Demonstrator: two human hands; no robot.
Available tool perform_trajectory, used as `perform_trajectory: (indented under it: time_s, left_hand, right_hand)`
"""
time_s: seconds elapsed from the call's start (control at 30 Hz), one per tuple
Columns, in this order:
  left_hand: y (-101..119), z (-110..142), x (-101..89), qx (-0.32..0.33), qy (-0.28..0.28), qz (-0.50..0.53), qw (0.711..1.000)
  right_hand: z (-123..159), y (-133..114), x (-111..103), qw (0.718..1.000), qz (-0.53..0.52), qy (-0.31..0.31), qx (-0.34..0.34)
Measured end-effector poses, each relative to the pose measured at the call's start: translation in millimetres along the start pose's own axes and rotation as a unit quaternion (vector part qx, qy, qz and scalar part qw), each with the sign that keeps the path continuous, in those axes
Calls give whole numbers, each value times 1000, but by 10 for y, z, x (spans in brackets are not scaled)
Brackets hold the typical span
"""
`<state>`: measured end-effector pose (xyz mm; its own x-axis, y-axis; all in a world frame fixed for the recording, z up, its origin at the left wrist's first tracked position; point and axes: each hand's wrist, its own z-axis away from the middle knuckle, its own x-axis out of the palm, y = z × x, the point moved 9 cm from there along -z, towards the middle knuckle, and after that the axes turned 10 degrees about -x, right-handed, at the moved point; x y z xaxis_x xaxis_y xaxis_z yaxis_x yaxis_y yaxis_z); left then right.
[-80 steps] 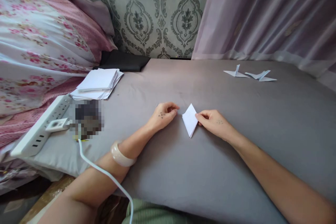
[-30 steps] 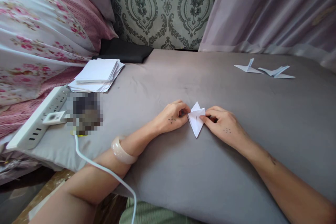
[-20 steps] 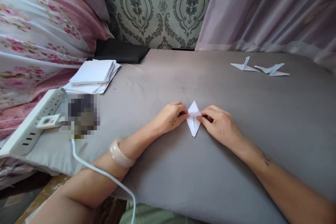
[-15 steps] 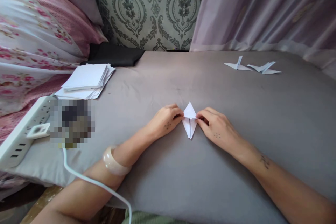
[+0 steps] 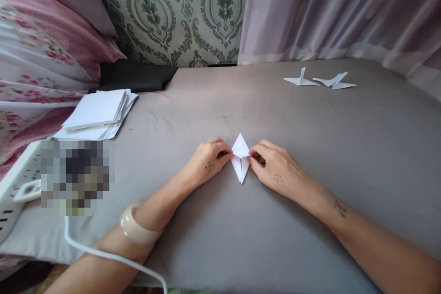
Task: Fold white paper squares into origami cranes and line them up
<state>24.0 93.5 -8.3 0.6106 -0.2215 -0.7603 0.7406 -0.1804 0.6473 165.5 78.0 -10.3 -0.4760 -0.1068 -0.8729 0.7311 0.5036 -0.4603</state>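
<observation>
A folded white paper (image 5: pixel 240 149), shaped like a narrow diamond, lies between my hands on the grey cloth surface (image 5: pixel 220 229). Its lower half shows a slit down the middle, and a flap lies across its centre. My left hand (image 5: pixel 211 158) pinches the left corner between thumb and fingers. On the opposite side, my right hand (image 5: pixel 275 161) is closed on the right corner. The fingertips hide both side corners. A pale bangle (image 5: pixel 136 226) circles my left forearm.
Folded paper cranes (image 5: pixel 301 79) rest at the back right, near the curtain (image 5: pixel 292 14). To the left are a stack of white paper (image 5: pixel 96 110), a black folded item (image 5: pixel 138 76), a white power strip (image 5: pixel 20 179) and a white cable (image 5: pixel 113 257) crossing my left forearm.
The view has shifted, so the scene sits further left. Both hands keep their hold on the paper's side corners, and the flap across its centre appears slightly lower and wider.
</observation>
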Motion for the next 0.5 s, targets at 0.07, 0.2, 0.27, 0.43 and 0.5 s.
perform_trajectory:
  time_s: [0.07, 0.2, 0.27, 0.43, 0.5]
  left_hand:
    - [-20, -9, -12, -17, 1, 2, 1000]
    - [-35, -28, -15, -37, -8, 7, 999]
    - [-35, -36, -9, -43, -13, 4, 999]
    - [-32, -52, 14, -48, -14, -19, 999]
    - [-42, -60, 27, -48, -9, -28, 998]
  right_hand:
    - [-13, 11, -2, 1000, 1, -4, -1]
    - [-64, 71, -32, 1000, -17, -17, 21]
    - [-98, 109, -47, 998, -34, -27, 39]
    - [-186, 181, -32, 992, -89, -62, 60]
    - [-219, 220, -17, 989, -112, -72, 67]
